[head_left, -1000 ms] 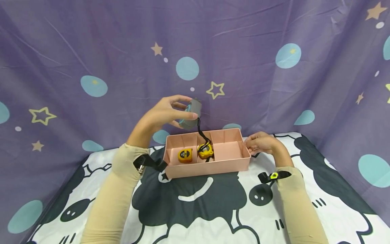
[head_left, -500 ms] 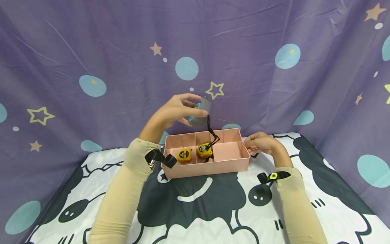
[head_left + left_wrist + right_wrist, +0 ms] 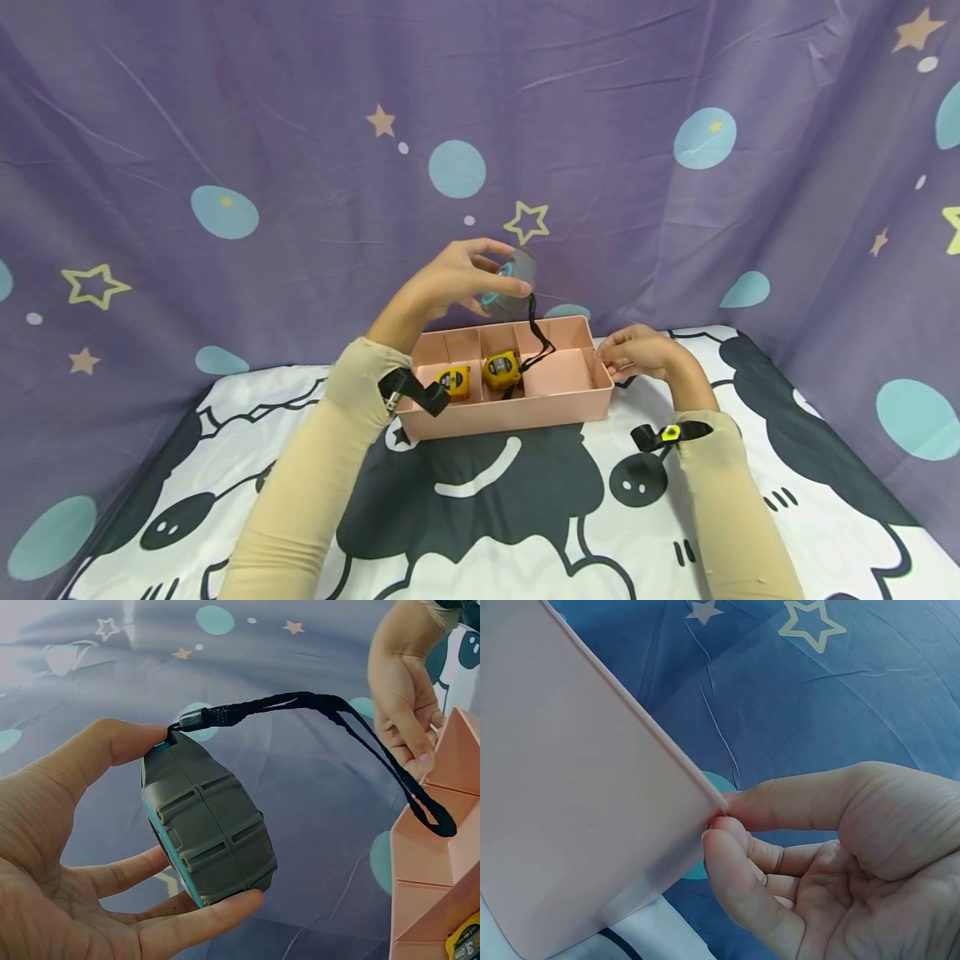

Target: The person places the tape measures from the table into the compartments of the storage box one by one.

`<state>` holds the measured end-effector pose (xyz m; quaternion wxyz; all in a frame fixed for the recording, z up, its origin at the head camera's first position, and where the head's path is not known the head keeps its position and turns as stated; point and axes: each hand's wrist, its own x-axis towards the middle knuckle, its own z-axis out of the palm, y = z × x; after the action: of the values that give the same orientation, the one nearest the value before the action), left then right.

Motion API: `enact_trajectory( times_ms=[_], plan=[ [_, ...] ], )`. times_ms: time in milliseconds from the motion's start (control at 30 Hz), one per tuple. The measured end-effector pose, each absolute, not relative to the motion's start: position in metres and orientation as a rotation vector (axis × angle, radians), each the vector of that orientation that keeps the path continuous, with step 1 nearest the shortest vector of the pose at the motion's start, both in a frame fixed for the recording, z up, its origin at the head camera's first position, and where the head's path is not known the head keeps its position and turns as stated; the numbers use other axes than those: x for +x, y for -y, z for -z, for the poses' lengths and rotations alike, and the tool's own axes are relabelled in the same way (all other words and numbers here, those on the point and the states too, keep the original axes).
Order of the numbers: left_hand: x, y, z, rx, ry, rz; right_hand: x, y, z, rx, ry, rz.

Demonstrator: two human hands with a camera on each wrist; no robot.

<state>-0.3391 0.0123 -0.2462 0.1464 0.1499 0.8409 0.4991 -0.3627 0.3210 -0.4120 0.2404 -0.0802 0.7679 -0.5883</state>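
My left hand holds a grey tape measure with blue trim above a pink divided box. Thumb and fingers grip it at opposite edges. From its end a black wrist strap hangs down over the box's right compartment. Two yellow tape measures lie inside: one in the left compartment, partly behind the wrist camera, the other in the middle one. At the box's right end, my right hand pinches the wall's rim between thumb and fingers, as the right wrist view shows.
The box stands on a cloth with a black-and-white cartoon print. Close behind it hangs a purple curtain with stars and blue spots. Black camera straps sit on both sleeved wrists.
My left hand has moved right with the grey tape measure, from above the left and middle compartments toward the right one. Its strap has swung off the middle yellow tape measure. My right hand stays put.
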Motion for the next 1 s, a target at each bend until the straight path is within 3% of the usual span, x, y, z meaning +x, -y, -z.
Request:
enact_trajectory(
  times_ms=[1000],
  plan=[
    [-0.373,-0.05,0.277,0.356,-2.434,-1.288,-0.365,-0.32,0.416,-0.214,-2.123,1.612]
  ],
)
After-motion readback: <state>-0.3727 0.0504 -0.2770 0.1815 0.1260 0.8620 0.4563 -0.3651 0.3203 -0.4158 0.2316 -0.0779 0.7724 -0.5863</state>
